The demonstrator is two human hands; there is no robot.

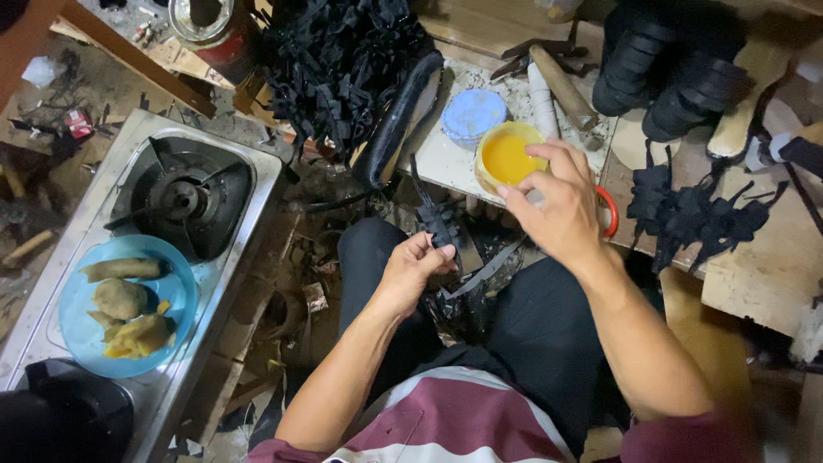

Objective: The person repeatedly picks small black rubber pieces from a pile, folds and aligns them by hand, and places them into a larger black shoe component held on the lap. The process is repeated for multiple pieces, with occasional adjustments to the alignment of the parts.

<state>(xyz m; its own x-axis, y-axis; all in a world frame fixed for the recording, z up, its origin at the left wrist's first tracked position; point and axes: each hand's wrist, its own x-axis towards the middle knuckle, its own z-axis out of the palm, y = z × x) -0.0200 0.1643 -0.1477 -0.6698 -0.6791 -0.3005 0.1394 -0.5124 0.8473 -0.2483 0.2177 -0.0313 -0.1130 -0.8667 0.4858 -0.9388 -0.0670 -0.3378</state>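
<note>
Black strap (435, 219), yellow glue tub (507, 159), blue plate (176, 296).

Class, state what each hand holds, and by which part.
Left hand pinches a black cut strap piece at its lower end. Whether the right hand holds anything cannot be told.

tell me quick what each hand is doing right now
Left hand: closed on a black strap piece.
Right hand: fingers pinched at the yellow glue tub; what it grips cannot be told.

A black strap piece (435, 219), narrow and limp with a knotted middle, stands upward from the pinch of the left hand's fingers. A yellow tub of orange-yellow glue (507, 158), open, sits just beyond the right hand's fingertips.
</note>
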